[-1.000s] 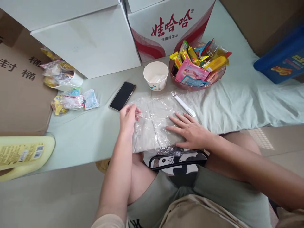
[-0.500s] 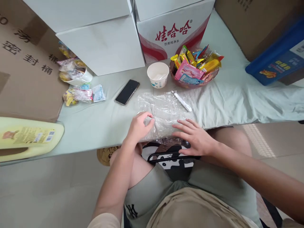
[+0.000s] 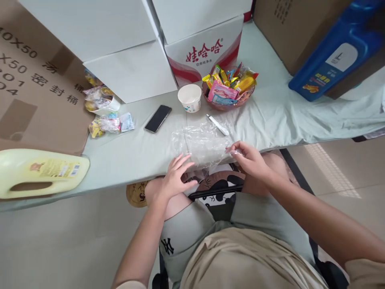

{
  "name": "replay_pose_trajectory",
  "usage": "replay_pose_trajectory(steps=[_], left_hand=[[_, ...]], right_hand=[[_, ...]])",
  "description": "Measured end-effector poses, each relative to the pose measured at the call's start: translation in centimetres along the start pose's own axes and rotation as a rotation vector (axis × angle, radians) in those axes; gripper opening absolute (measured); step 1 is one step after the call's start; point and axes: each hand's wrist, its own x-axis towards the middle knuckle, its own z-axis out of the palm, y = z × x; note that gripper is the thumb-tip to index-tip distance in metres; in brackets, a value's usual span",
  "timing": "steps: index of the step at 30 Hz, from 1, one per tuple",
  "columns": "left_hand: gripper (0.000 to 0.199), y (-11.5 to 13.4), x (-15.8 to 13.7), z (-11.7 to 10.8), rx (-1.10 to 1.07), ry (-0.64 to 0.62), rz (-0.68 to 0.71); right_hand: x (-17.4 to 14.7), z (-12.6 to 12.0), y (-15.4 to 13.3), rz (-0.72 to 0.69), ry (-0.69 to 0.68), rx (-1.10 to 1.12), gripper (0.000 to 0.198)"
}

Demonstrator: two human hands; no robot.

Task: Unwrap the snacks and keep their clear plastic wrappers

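One clear plastic sheet (image 3: pixel 201 140) lies spread at the surface's (image 3: pixel 120 160) six-o'clock edge, not yet flat. Right hand (image 3: pixel 250 160), four o'clock, fingers pinched on its edge; left hand (image 3: pixel 176 178), seven o'clock, fingers apart.

The plastic film (image 3: pixel 200 138) is colourless, the cloth (image 3: pixel 279 108) pale green.

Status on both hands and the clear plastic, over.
Left hand open. Right hand pinching clear plastic, wrinkled, at table's near edge. White tool at plastic's far right.
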Motion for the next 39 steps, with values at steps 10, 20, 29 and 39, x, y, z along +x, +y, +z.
replay_pose_trajectory(steps=[10,20,29,39], left_hand=[[0.021,-1.7,1.7,0.5,-0.558,0.401,-0.331],[0.028,-1.9,6.4,-1.0,-1.048,0.577,-0.609],[0.036,-2.6,6.2,-1.5,-1.120,0.443,-0.557],[0.034,-4.1,7.3,-0.9,-0.900,0.546,-0.576]], right_hand=[[2.4,-1.7,2.5,-0.143,0.020,-0.001,0.042],[2.4,-0.4,2.1,-0.139,0.044,-0.182,0.027],[5.0,2.1,0.2,0.210,0.307,0.092,0.017],[4.8,1.5,0.5,0.197,0.307,-0.066,0.026]])
